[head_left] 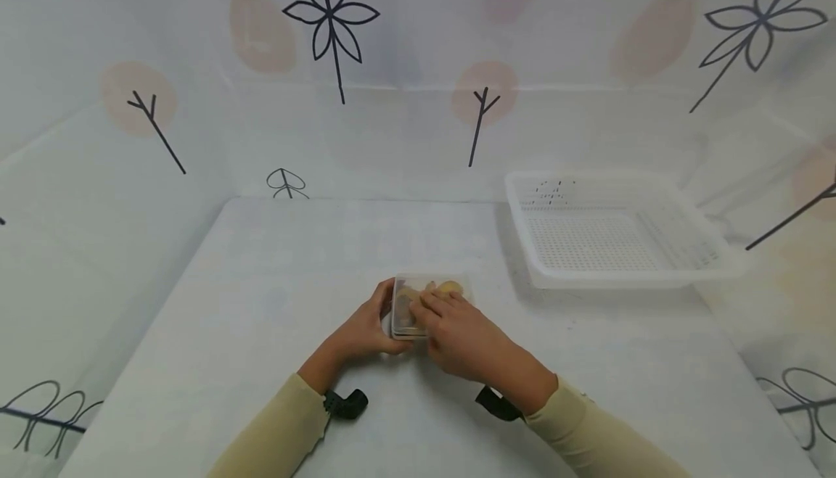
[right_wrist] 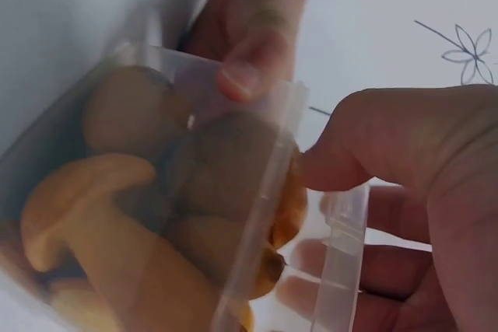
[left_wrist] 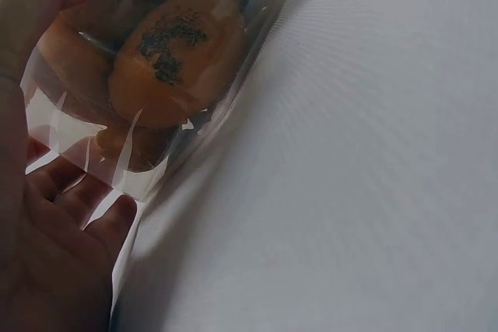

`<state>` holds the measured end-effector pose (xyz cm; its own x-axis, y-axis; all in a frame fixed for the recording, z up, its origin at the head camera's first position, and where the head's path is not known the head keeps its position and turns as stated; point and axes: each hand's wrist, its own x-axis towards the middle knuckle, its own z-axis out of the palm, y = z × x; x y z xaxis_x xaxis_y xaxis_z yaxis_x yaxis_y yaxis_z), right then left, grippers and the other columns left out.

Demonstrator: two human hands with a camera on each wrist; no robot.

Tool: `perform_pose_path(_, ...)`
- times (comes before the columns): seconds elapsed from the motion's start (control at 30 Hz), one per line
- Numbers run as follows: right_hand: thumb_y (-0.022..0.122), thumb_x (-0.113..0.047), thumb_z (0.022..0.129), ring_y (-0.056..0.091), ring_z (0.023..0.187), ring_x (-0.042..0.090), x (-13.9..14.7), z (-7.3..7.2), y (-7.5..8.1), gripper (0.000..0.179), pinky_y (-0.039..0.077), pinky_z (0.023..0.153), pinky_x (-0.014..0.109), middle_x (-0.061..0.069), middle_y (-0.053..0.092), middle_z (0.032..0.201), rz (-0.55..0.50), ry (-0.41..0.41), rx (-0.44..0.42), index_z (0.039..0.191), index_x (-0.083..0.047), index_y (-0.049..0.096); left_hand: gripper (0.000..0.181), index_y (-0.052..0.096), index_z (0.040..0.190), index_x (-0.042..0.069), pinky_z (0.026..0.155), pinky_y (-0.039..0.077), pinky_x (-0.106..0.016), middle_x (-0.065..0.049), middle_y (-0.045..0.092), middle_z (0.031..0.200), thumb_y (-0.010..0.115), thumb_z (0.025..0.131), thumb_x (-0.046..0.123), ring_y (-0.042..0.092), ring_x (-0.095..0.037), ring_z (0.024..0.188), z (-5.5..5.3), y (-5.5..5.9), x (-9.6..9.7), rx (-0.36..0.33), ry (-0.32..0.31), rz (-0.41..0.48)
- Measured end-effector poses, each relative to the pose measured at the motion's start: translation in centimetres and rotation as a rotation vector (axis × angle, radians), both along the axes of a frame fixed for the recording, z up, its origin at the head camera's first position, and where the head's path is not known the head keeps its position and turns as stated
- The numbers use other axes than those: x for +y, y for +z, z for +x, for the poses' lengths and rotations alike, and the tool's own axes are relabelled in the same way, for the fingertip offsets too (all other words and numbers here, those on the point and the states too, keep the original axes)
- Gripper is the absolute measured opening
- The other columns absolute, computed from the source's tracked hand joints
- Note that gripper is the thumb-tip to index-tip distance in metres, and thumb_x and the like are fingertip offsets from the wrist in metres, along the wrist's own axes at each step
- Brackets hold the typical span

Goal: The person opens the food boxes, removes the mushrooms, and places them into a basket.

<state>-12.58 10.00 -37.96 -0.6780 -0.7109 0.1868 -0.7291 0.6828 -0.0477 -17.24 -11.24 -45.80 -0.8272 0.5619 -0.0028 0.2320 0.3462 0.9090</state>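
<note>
A clear plastic box (head_left: 406, 324) with brown, rounded mushrooms (right_wrist: 117, 246) in it is in front of me; one is plainly a cap and thick stem in the right wrist view. My left hand (head_left: 366, 329) grips the box from its left side, thumb at the near edge and fingers round the far side. In the left wrist view, a round piece (left_wrist: 179, 60) with dark flecks shows through the clear wall. My right hand (head_left: 466, 336) lies over the right part. Its thumb and fingers hold the translucent lid (right_wrist: 342, 250), with a gap between lid and box.
A white perforated plastic basket (head_left: 542, 275) stands at the back right of the white-covered table (head_left: 261, 304). Pale cloth walls (head_left: 405, 137) with plant drawings rise at the back and sides. A dark strap (head_left: 346, 404) is on each wrist.
</note>
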Motion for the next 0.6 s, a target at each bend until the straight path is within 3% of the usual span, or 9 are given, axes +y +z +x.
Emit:
perform_pose_path(0.1,0.068,-0.013,0.083,0.057,0.123,0.033,0.2,-0.2,0.4,0.045,0.050,0.101,0.047,0.016,0.062,0.129,-0.041,0.015,-0.033,0.127,-0.006,0.061,0.110,0.012,0.152,0.013,0.121,0.022,-0.038,-0.008,0.026,0.157,0.085,0.071,0.015,0.020,-0.019,0.149,-0.6,-1.5,-0.1,-0.005,0.014,-0.001)
perform_pose_path(0.2,0.068,-0.012,0.083,0.061,0.117,0.030,0.5,-0.3,0.7,0.042,0.054,0.095,0.043,0.012,0.064,0.126,-0.086,0.027,-0.061,0.124,-0.010,0.063,0.109,0.014,0.151,0.017,0.121,0.023,-0.039,-0.004,0.028,0.155,0.086,0.070,0.017,0.022,-0.017,0.148,-0.8,-2.1,-0.1,-0.005,0.014,0.025)
perform_pose_path(0.3,0.068,-0.012,0.083,0.062,0.110,0.026,0.8,-0.5,1.0,0.038,0.056,0.087,0.040,0.008,0.064,0.124,-0.116,0.025,-0.094,0.120,-0.014,0.064,0.108,0.015,0.151,0.020,0.121,0.024,-0.040,-0.001,0.031,0.153,0.087,0.070,0.020,0.024,-0.016,0.147,-0.8,-2.2,-0.2,-0.003,0.006,0.048)
perform_pose_path(0.6,0.067,-0.014,0.085,0.067,0.097,0.019,1.2,-1.1,2.5,0.029,0.059,0.081,0.035,0.005,0.068,0.113,-0.171,-0.016,-0.135,0.114,-0.012,0.062,0.108,0.013,0.151,0.021,0.120,0.025,-0.043,0.000,0.032,0.153,0.086,0.071,0.020,0.028,-0.016,0.146,-0.7,-1.8,-0.3,0.000,-0.018,0.051)
